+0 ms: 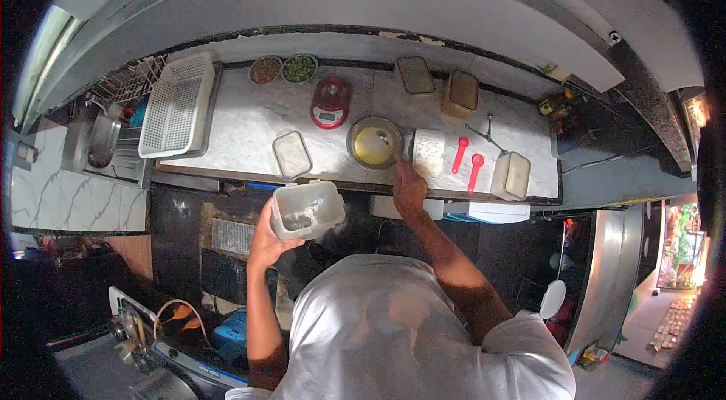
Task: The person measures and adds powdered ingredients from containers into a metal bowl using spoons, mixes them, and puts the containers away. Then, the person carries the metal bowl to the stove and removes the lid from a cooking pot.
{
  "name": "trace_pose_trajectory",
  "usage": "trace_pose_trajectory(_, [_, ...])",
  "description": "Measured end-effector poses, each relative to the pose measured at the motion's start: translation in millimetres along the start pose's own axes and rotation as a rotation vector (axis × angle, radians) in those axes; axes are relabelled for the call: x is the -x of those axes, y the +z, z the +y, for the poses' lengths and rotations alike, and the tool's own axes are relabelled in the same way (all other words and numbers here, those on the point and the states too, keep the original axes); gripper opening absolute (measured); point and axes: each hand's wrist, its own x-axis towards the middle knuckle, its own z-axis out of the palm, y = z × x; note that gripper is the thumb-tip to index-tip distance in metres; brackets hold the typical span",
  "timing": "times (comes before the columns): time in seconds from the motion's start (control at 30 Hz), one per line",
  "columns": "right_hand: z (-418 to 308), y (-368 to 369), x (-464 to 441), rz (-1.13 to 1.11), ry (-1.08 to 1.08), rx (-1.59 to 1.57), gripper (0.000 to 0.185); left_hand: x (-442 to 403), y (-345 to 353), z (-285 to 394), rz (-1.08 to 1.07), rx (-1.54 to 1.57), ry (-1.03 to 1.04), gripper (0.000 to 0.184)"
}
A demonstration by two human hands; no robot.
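My left hand (271,241) is wrapped round a translucent white plastic container (310,209), held in front of the counter's edge with its open top showing. A little white residue seems to lie inside it. My right hand (410,187) is closed at the near right rim of a metal bowl (354,156), which holds yellow liquid (372,147). A spoon-like utensil (388,141) reaches from its fingers into the bowl; its exact kind is hard to make out. On the counter behind the container lies a clear rimmed lid (292,155).
A red kitchen scale (331,101) stands behind the bowl, near two bowls of chopped brown (265,69) and green food (300,68). Rightward are a handwritten sheet (429,152), red measuring spoons (460,154), and lidded containers (512,175). A white basket (175,109) sits left, beside the sink (102,144).
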Motion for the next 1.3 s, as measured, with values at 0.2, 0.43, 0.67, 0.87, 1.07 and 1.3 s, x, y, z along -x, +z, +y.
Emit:
trace_pose_trajectory(0.2, [13.3,-10.9,22.7,-0.081,0.023,0.034,0.044,-0.1,3.9,-14.8,0.047,-0.053,0.013,0.124])
trace_pose_trajectory(0.43, [21.5,-53.8,17.0,0.177,0.509,-0.347,0.030,3.2,10.1,-1.6,0.036,-0.012,-0.020,0.124])
trace_pose_trajectory(0.67, [125.3,-53.5,61.0,0.405,0.855,-0.565,0.025,1.7,12.0,-11.5,-0.005,0.019,-0.034,0.123])
trace_pose_trajectory(0.87, [142.5,-24.9,78.1,0.315,0.971,-0.651,0.026,-0.5,16.9,-16.7,-0.017,-0.088,-0.009,0.123])
trace_pose_trajectory(1.07, [156.7,-11.7,73.9,0.173,1.029,-0.439,0.025,1.9,17.4,-13.5,-0.029,-0.081,-0.046,0.126])
trace_pose_trajectory(1.3, [186.0,-23.4,82.3,-0.073,0.867,0.129,0.026,13.7,13.9,-17.2,0.009,-0.072,-0.031,0.127])
